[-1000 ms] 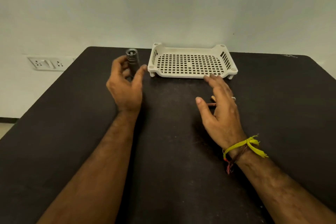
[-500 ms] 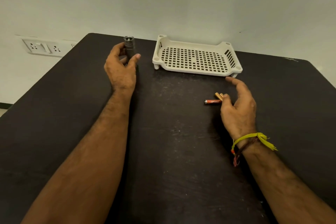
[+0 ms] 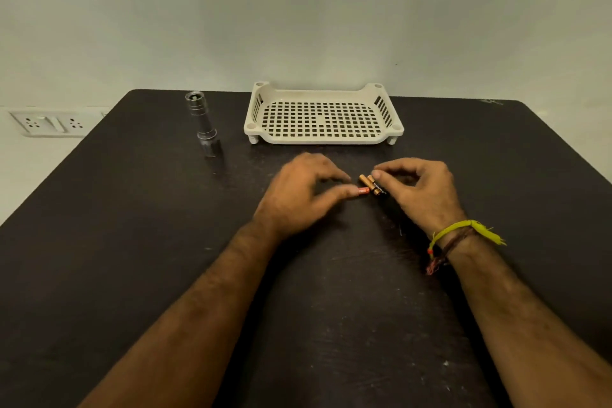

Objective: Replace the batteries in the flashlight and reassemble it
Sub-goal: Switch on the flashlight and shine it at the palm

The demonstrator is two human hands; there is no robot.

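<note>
The silver flashlight (image 3: 202,122) stands upright and untouched on the black table (image 3: 132,242), far left of the tray. Three small batteries lie together on the table between my hands. My left hand (image 3: 298,197) rests to their left with fingers apart, its thumb tip against the end of the red battery (image 3: 363,190). Two copper-and-black batteries (image 3: 373,185) lie side by side just right of it. My right hand (image 3: 420,190) is curled over them, thumb and forefinger pinched at their far end.
A cream perforated plastic tray (image 3: 323,139) sits at the back centre of the table, against the wall. A wall socket panel (image 3: 46,122) is off the table's left edge. A yellow thread band is on my right wrist.
My left hand let go of the flashlight, left it standing, and came right to the batteries. My right hand closed in on the copper-and-black batteries.
</note>
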